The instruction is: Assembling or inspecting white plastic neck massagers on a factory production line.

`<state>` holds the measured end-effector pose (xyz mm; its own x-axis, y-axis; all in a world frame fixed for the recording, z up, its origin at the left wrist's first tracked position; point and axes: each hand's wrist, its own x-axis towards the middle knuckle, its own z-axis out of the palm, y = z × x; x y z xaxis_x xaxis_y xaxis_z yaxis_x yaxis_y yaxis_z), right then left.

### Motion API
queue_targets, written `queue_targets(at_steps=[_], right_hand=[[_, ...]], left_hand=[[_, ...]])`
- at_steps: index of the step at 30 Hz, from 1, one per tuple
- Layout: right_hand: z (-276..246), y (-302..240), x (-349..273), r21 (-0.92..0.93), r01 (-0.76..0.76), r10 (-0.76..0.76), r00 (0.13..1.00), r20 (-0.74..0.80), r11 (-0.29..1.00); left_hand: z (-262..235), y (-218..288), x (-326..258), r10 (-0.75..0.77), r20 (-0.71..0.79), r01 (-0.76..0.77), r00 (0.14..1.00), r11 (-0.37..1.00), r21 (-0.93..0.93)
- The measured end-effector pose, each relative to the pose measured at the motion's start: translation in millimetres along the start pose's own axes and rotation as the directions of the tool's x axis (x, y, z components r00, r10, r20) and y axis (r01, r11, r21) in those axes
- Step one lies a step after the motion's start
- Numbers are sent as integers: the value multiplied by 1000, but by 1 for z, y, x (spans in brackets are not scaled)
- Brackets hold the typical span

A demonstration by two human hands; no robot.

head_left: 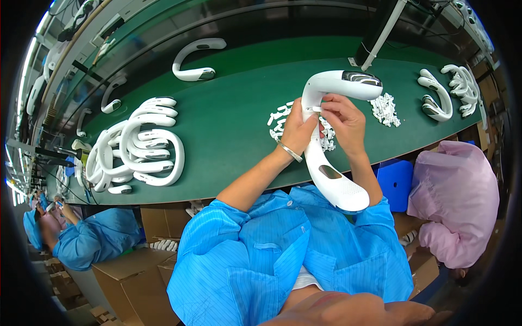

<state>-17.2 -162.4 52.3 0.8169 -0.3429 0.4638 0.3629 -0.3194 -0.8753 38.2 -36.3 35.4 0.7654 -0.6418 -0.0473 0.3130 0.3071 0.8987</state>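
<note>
A white curved neck fan [347, 194] with dark glossy panels stands in front of my chest, one end curling over the green table. My left hand [296, 129] is closed around its middle, the thumb lying along the front. From the other side, my right hand [346, 122] pinches a small white plastic piece [314, 109] against the fan's middle section. Its fingertips partly hide that piece, so I cannot tell whether it is seated. Behind my hands lie small loose white pieces [279, 120], and another heap of small white pieces [386, 110] sits to the right.
Several white neck fans [155, 127] are piled on the green table [228, 130] at left. A single fan [187, 57] lies farther back; more fans [435, 95] lie right. A black post [375, 35] rises behind. Co-workers sit on both sides, near a blue chair back [393, 185].
</note>
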Motion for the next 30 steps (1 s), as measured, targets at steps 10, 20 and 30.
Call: queue_targets(at_steps=[10,20,30], right_hand=[[-3,-6,-3,-308,62,-9,985,170,949],[13,-1,-7,384,-269,287,958,10,883],[13,5,-9,360,-325,333,942,39,875]], left_hand=[[-5,-12,6,58,-42,-59,997,998,-37],[0,-19,5,158,-68,-155,985,986,54],[-3,-14,-9,202,65,-205,977,978,44]])
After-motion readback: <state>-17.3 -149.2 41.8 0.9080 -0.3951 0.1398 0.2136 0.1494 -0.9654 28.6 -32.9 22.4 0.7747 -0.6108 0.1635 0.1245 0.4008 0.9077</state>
